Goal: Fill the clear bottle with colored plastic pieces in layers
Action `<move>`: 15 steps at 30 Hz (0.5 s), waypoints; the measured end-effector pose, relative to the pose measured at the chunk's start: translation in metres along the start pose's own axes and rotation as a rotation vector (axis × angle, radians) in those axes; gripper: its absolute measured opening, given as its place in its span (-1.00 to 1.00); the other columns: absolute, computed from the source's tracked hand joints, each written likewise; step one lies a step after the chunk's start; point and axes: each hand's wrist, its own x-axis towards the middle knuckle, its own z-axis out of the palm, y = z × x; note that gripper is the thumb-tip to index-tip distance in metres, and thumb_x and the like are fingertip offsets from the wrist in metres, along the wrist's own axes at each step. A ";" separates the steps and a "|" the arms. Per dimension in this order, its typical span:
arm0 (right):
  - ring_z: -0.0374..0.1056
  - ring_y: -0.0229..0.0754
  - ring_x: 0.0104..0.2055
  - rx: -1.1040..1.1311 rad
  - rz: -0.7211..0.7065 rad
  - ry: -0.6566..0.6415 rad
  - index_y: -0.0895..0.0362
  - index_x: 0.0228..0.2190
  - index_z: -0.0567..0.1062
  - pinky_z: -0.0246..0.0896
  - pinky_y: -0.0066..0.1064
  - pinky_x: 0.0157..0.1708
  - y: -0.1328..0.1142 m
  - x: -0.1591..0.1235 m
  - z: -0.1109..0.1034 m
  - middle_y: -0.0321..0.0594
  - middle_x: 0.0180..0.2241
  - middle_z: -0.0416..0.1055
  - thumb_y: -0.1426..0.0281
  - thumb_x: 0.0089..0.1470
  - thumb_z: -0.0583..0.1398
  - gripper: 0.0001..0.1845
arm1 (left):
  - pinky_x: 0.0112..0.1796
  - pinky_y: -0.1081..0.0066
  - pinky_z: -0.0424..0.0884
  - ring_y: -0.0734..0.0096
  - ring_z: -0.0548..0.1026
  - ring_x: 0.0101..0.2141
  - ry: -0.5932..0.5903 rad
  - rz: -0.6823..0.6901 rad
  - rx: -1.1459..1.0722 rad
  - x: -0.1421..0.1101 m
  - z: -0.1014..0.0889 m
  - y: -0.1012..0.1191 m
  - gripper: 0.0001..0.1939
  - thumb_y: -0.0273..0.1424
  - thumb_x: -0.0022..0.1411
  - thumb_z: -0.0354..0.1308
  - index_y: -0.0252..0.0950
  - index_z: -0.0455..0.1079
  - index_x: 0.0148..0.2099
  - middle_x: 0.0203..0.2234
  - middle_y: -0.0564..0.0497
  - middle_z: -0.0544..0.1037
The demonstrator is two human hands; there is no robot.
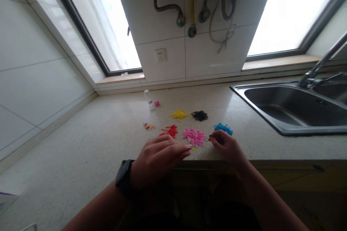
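Note:
Small elastic bands lie sorted by colour on the counter. The pink pile (194, 137) sits between my hands, with the red pile (169, 131) just beyond my left hand (164, 153). That hand has its fingers stretched out together, and a yellow band (193, 149) shows by its fingertips; its palm is hidden. My right hand (225, 145) pinches at the pink pile's right side, in front of the blue pile (223, 128). A small black band (210, 136) peeks from its fingertips, beside a pale band (206, 138). Farther back are yellow (179, 115) and black (200, 115) piles.
A clear bottle (149, 99) and a pink cap (157, 103) stand toward the wall. Left of the red pile is a small mixed-colour heap (149, 126). A steel sink (282, 130) with a faucet (311, 75) occupies the right. The counter's front edge (265, 159) runs beneath my wrists.

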 end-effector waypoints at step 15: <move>0.25 -0.21 -0.50 -0.028 -0.023 -0.007 0.09 -0.35 0.45 0.17 -0.35 -0.50 0.001 -0.001 0.001 -0.23 -0.48 0.41 0.21 0.13 0.19 -0.80 | -0.43 0.45 0.47 0.38 0.60 -0.40 0.196 -0.214 -0.158 -0.005 0.012 -0.002 -0.71 -0.50 0.07 0.39 -0.16 0.54 -0.13 -0.36 0.01 0.67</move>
